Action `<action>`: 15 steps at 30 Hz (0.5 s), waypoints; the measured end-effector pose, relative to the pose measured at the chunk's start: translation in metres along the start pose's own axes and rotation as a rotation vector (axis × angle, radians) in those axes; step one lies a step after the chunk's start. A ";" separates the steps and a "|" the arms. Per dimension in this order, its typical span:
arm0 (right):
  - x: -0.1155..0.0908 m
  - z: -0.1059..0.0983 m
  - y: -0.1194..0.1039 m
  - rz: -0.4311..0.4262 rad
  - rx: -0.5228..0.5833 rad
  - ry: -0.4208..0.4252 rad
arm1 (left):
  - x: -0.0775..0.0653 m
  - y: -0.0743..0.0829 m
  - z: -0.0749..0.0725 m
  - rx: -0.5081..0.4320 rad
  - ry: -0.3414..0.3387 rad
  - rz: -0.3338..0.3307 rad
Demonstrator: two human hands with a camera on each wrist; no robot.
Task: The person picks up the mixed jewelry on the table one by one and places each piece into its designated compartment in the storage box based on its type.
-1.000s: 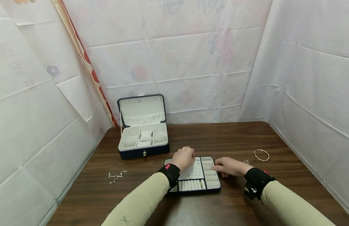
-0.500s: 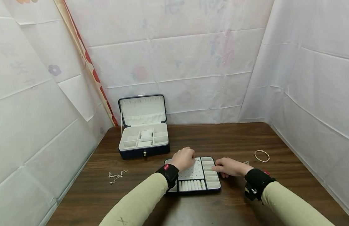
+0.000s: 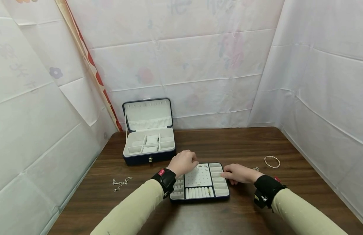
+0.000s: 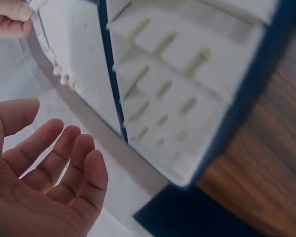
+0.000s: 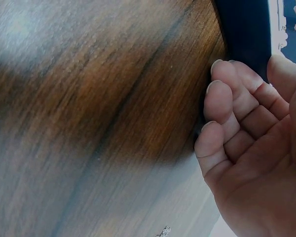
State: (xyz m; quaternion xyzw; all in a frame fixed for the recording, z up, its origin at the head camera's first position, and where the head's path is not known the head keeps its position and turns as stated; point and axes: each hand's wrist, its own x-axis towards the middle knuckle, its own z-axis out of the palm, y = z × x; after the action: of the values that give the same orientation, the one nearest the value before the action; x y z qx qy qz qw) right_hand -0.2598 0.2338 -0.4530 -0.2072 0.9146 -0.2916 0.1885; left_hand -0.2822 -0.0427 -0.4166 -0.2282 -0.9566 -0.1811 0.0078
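A navy-edged jewelry tray with white padded compartments lies on the table. My left hand hovers over its far left part, fingers loosely bent and nothing in them; the left wrist view shows the open palm beside hooked slots. My right hand grips the tray's right edge, thumb over the rim and fingers against the dark outer side. Small pearly earrings sit near the far edge of the perforated white panel. One gold ring stands in the ring rolls.
An open navy jewelry box with white compartments and small cushions stands behind, to the left. A tangled silvery chain lies at left. To the right are a thin bangle and a small silvery piece close to the right wrist.
My left hand has shifted left and slightly away from me, uncovering more of the perforated panel and the left slots. The right hand and tray have stayed put.
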 end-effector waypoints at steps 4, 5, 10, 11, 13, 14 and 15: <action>0.000 0.000 -0.001 0.001 0.001 -0.003 | -0.005 -0.007 -0.011 -0.006 -0.001 -0.015; 0.000 0.000 -0.001 0.000 0.000 -0.004 | -0.006 -0.009 -0.015 -0.009 -0.005 -0.016; 0.000 0.000 -0.001 -0.007 0.004 -0.003 | -0.011 -0.016 -0.030 -0.027 -0.028 -0.019; -0.001 0.000 -0.001 -0.006 0.004 -0.002 | -0.011 -0.018 -0.033 -0.027 -0.029 -0.013; -0.001 0.000 -0.002 0.000 0.005 -0.003 | -0.013 -0.020 -0.038 -0.027 -0.031 -0.010; -0.001 0.000 -0.002 0.003 0.005 -0.004 | -0.014 -0.022 -0.041 -0.027 -0.031 -0.008; -0.001 0.000 -0.003 0.006 0.004 -0.005 | -0.015 -0.023 -0.044 -0.024 -0.028 -0.004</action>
State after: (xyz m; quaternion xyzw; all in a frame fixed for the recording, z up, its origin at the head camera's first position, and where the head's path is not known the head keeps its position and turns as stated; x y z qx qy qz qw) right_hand -0.2586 0.2324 -0.4510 -0.2046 0.9143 -0.2921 0.1920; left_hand -0.2821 -0.0833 -0.3849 -0.2287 -0.9549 -0.1891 -0.0088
